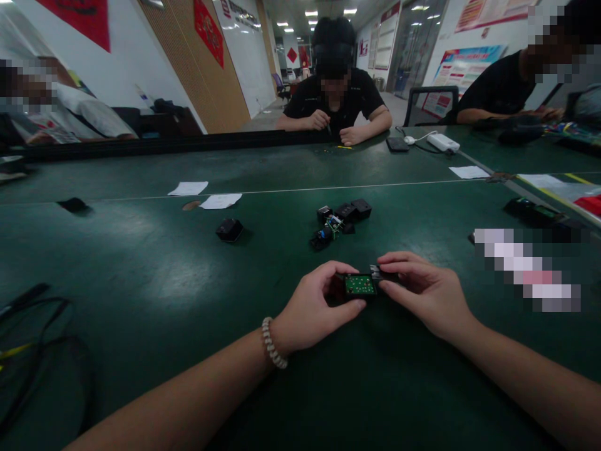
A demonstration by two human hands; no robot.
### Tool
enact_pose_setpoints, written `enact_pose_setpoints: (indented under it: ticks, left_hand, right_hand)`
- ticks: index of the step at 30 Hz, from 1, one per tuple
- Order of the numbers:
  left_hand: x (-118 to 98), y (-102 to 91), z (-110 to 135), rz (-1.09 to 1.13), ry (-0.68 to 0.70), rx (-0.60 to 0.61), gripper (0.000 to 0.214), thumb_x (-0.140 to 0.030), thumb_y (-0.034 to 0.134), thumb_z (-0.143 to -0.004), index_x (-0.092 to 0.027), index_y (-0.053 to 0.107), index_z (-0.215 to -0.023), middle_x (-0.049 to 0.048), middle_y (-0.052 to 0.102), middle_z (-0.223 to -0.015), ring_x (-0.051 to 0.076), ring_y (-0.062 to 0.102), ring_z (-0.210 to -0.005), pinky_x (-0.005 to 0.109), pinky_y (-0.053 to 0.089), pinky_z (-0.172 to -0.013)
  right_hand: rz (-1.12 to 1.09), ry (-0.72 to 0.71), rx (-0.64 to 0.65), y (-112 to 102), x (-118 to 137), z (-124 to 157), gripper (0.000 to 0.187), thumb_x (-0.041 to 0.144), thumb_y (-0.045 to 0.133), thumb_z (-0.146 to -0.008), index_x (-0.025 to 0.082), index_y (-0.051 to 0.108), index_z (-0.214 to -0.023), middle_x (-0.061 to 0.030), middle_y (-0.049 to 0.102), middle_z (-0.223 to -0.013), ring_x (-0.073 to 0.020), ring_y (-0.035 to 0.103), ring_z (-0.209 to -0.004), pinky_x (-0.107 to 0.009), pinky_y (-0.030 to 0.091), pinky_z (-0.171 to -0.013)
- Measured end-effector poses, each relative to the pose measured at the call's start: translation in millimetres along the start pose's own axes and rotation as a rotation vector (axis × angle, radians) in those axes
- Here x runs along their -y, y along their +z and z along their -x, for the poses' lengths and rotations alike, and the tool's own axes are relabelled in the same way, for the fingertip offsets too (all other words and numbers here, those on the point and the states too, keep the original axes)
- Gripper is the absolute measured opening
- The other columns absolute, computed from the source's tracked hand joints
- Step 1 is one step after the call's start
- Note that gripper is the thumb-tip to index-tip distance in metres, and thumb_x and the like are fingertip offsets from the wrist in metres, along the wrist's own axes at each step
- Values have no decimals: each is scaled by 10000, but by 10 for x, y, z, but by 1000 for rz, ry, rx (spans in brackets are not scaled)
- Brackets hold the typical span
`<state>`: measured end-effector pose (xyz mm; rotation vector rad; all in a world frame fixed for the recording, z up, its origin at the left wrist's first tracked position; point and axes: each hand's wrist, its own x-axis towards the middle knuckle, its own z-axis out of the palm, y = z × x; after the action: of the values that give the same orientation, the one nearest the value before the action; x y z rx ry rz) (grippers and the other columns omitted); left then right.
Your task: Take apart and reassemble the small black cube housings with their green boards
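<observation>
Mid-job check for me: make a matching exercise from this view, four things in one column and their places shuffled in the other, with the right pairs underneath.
Things
1. Green circuit board module
2. Beaded bracelet
3. Dark piece with a silvery end
4. White block

Places
A. Between the fingers of the right hand
B. Toward the far right of the green tabletop
C. In the grip of the left hand
D. Around the left wrist

Pairs: 1-C, 2-D, 3-A, 4-B

Circuit board [360, 284] in left hand [313, 307], parts [334, 224] beyond, cables [42, 342] leftward
</observation>
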<state>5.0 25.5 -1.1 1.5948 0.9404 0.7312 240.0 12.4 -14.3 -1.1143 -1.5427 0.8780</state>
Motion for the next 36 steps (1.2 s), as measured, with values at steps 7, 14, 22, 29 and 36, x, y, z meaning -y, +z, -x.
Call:
enact_pose_setpoints:
  ticks: [7, 14, 22, 29, 36]
  left_hand:
    - [-8, 6, 1, -10, -3, -5, 454, -270, 816, -816, -188, 628, -1220, 93, 720, -1141, 246, 705, -987, 441, 594, -876]
    - [-24, 5, -2, -6, -19, -13, 446, -258, 816, -806, -183, 631, -1205, 95, 721, -1140, 246, 704, -990, 446, 592, -886]
    - [-11, 10, -2, 16, -13, -14, 445, -243, 822, -803, -185, 627, -1199, 92, 716, -1146, 246, 707, -993, 442, 592, -885]
    - [25, -2, -7, 24, 3, -16, 425, -220, 833, -794, -176, 608, -1151, 83, 701, -1136, 241, 708, -1001, 433, 593, -888]
    - [-6, 14, 18, 84, 55, -44, 397, -158, 830, -773, -199, 535, -1035, 112, 641, -1331, 269, 672, -1186, 461, 576, -992]
  right_hand:
    - [-111, -12, -37, 32, -28, 1, 204, 194, 816, -790, 238, 743, -975, -93, 726, -1127, -249, 727, -1039, -399, 636, -832]
    - [-129, -45, -49, 47, -52, -6, 250, 141, 788, -791, 236, 685, -998, -83, 686, -1120, -233, 703, -1052, -393, 606, -899]
    - [-94, -30, -45, 41, -19, -4, 213, 212, 799, -803, 233, 677, -977, -101, 692, -1123, -262, 702, -1073, -438, 606, -934]
    - [-105, 42, -23, 39, 18, 1, 126, 261, 800, -818, 225, 697, -881, -94, 761, -1063, -255, 748, -1016, -431, 634, -907]
    - [-56, 122, 15, 29, 62, -12, 173, 312, 766, -853, 205, 699, -972, -66, 768, -845, -217, 764, -747, -366, 664, -686]
